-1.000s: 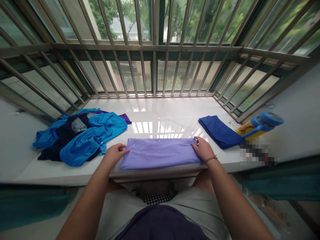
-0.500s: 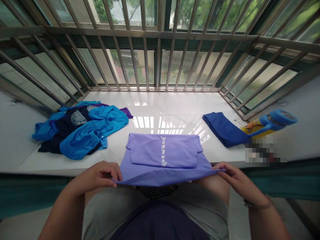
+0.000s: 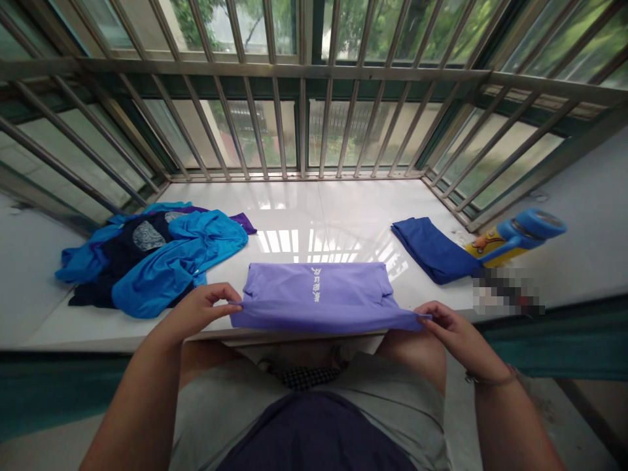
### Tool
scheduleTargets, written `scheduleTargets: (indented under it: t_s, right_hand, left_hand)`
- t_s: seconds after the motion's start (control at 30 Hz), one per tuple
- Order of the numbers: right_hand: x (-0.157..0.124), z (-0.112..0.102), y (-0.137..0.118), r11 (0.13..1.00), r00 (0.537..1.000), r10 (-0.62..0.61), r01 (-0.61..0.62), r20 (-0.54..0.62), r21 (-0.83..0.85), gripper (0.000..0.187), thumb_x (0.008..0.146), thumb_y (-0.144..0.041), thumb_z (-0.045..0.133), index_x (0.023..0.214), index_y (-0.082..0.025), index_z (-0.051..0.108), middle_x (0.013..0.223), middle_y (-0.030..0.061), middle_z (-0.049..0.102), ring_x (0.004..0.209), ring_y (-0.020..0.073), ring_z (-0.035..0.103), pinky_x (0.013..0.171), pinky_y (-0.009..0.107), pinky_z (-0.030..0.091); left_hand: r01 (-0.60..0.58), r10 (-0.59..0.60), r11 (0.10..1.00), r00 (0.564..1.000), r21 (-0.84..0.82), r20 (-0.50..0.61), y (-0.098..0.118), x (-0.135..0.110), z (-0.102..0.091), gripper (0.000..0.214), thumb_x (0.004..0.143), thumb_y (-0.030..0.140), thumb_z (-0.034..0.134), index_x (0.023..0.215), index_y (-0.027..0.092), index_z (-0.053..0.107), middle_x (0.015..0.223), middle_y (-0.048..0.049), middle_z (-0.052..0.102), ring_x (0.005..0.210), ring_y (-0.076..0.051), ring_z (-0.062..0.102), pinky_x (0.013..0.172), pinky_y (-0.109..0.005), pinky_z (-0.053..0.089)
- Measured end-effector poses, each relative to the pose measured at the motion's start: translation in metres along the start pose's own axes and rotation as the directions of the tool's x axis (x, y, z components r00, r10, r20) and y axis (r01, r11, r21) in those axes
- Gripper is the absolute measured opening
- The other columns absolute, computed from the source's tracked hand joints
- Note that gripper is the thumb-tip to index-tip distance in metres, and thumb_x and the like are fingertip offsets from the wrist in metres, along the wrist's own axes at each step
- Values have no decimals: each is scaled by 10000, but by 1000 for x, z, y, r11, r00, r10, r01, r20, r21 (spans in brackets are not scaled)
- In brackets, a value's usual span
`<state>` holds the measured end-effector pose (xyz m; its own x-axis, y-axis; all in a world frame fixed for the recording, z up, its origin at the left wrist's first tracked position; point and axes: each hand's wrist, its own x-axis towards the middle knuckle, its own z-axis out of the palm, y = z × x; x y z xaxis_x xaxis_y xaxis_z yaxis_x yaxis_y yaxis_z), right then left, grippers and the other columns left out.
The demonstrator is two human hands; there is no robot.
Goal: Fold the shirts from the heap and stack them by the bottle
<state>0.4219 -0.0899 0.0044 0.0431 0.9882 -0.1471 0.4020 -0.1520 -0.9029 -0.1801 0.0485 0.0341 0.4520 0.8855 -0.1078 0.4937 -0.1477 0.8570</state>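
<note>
Nearest: left hand (image 3: 199,313) at 11 o'clock and right hand (image 3: 458,340) at 1 o'clock, both just past the front edge of the sill. Each pinches a corner of the near hem between thumb and fingers. Thin bracelet on right wrist (image 3: 490,378).

Lavender T-shirt (image 3: 318,294) at 12 o'clock: soft knit, folded flat, white printed characters on top, hem pulled taut along the edge.

Surface: glossy white tile sill (image 3: 318,209), reflecting the window.

10 o'clock: rumpled heap of blue clothes (image 3: 152,261), navy and purple pieces in it. 2 o'clock: folded navy cloth (image 3: 432,252), just beside a tilted yellow water bottle (image 3: 495,245) with a blue cap. Pixelated patch (image 3: 507,291) below it, unreadable.

Far: steel window bars (image 3: 304,131), glass, green trees.
</note>
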Motion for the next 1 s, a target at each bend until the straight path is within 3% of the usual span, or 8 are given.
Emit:
scheduleTargets:
  t_s: [0.13,0.3,0.43,0.53,0.63,0.87,1.0]
  right_hand:
    - [34,3,-2,999,984,-52,52,-173,-7,505,850,-681,818,1043,-221,739,920,73,778,840,236,705,762,347,595]
    - [88,13,-6,987,951,-159,146,-265,-68,351,872,-535,749,1032,-223,739,978,72,798,905,240,723,830,356,587]
    - [116,26,-5,966,957,-93,21,-273,-256,281,882,-404,667,1068,-207,741,928,56,785,806,215,705,787,342,557]
    - [122,35,-1,927,965,-17,-82,-261,-365,292,883,-326,674,1134,-192,742,1040,82,801,880,216,728,844,338,551]
    - [121,39,4,911,959,5,-121,-284,-395,322,891,-340,693,1170,-187,742,1014,88,801,916,227,724,862,338,550]
    - [131,42,2,930,933,-121,-13,-340,-366,374,948,-453,622,1177,-181,736,1007,89,783,873,228,685,841,354,544]
    - [143,45,-4,890,945,-53,-102,-322,-445,291,950,-328,625,1180,-179,721,1085,98,788,899,215,701,882,344,534]
  left_hand:
    - [28,-38,998,979,-53,-200,-9,32,2,459,749,639,899,849,205,786,811,-54,770,766,-219,702,709,-308,564]
    - [71,-98,992,953,-102,-285,-32,70,10,555,697,702,879,892,195,767,838,-54,780,773,-225,704,728,-326,546]
    - [140,-130,990,939,10,-319,-53,90,23,585,642,720,860,894,199,777,789,-47,774,719,-232,681,670,-327,503]
    - [171,-142,984,926,52,-351,-65,95,31,543,649,690,832,893,208,779,797,-48,783,725,-245,691,676,-336,499]
    - [177,-138,982,915,69,-379,-72,94,35,515,688,675,789,923,217,780,779,-34,768,715,-239,679,661,-325,478]
    - [165,-137,986,888,26,-438,-84,85,36,543,724,687,771,969,203,762,695,-2,689,658,-200,615,633,-297,441]
    - [166,-107,983,873,84,-475,-86,84,42,499,754,662,754,973,213,760,673,10,665,642,-193,608,630,-296,438]
